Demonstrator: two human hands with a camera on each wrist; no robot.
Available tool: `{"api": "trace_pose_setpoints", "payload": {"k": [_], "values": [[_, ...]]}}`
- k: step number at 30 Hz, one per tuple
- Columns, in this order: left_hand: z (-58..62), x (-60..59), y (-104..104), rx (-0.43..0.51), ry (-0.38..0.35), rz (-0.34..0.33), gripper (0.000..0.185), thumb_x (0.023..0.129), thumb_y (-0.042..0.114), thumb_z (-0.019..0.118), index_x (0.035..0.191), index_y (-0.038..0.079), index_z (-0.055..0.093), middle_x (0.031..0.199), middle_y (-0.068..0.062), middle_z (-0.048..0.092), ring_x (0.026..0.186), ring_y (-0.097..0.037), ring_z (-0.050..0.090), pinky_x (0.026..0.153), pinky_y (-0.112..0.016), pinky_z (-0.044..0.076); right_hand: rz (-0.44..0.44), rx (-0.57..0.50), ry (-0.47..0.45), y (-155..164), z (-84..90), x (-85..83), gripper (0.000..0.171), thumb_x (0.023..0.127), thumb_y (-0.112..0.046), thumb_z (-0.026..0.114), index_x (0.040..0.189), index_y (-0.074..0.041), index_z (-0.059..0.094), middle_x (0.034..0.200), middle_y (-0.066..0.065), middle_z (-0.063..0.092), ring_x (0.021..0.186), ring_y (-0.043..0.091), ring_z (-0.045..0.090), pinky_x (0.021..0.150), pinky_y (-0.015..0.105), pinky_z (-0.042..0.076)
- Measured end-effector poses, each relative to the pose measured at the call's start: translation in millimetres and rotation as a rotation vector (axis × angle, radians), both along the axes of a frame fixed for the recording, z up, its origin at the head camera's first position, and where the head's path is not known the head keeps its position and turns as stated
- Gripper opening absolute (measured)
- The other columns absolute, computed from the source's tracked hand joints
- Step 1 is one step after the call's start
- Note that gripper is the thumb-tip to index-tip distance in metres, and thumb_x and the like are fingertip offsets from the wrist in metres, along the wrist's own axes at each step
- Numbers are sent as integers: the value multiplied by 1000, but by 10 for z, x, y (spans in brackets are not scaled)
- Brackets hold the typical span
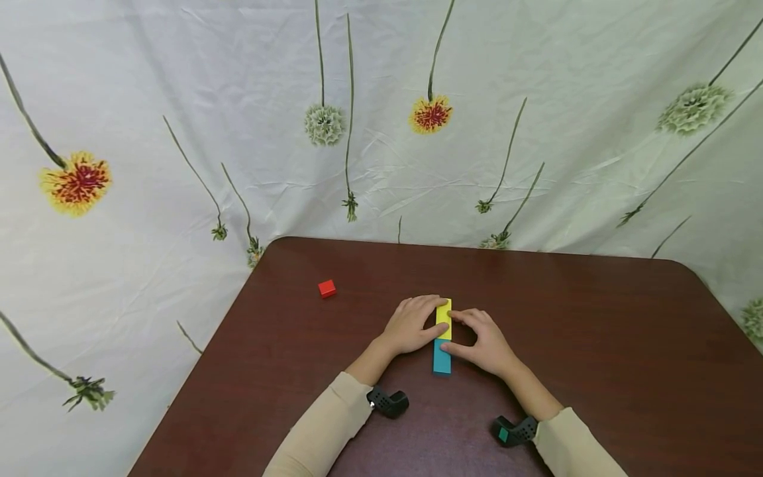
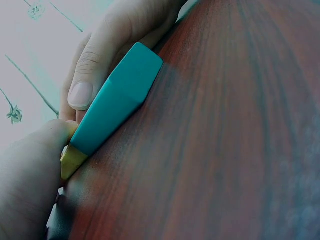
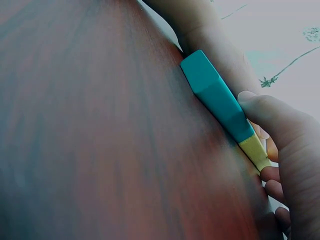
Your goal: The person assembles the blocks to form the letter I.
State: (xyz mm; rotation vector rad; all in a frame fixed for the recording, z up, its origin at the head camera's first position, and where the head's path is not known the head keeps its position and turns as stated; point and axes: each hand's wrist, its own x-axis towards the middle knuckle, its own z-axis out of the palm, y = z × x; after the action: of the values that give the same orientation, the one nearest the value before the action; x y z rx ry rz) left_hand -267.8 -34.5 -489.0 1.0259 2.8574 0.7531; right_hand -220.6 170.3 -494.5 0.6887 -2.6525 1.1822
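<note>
A yellow block and a blue block lie end to end on the table, forming one straight strip. The yellow one is at the far end and the blue one nearer. From the left, my left hand holds the yellow block, its thumb near the joint and its fingertips by the far end. My right hand spans both from the right: the thumb presses the blue block close to the joint, while the fingertips meet the yellow block's side. In the right wrist view, the right thumb lies against the blue block.
A small red block sits apart on the dark brown table, to the far left of the hands. Behind the table's far edge hangs a pale cloth with printed flowers. Black wrist devices stand out from both forearms.
</note>
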Motion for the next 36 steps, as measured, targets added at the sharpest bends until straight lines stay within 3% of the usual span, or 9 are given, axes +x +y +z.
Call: {"api": "trace_pose_setpoints", "payload": {"k": [16, 24, 36], "values": [[28, -14, 10, 1, 4, -4, 54, 100, 45, 49, 147, 19, 44, 151, -6, 40, 140, -24, 33, 114, -50, 22, -2, 2, -3, 5, 37, -11, 65, 80, -36, 80, 133, -4, 59, 125, 10, 59, 119, 32, 49, 96, 57, 42], [32, -17, -13, -4, -43, -8, 56, 100, 46, 48, 148, 18, 42, 153, -8, 37, 142, -26, 30, 115, -51, 20, 0, 4, -5, -3, 24, 13, 65, 80, -36, 80, 133, -4, 59, 125, 11, 59, 118, 33, 50, 95, 57, 42], [139, -130, -469, 84, -30, 99, 59, 100, 43, 52, 146, 7, 44, 148, -11, 44, 138, -29, 37, 111, -48, 29, -9, 10, -5, -21, 9, 31, 66, 80, -37, 80, 134, -6, 59, 124, 10, 58, 117, 33, 50, 94, 58, 43]]}}
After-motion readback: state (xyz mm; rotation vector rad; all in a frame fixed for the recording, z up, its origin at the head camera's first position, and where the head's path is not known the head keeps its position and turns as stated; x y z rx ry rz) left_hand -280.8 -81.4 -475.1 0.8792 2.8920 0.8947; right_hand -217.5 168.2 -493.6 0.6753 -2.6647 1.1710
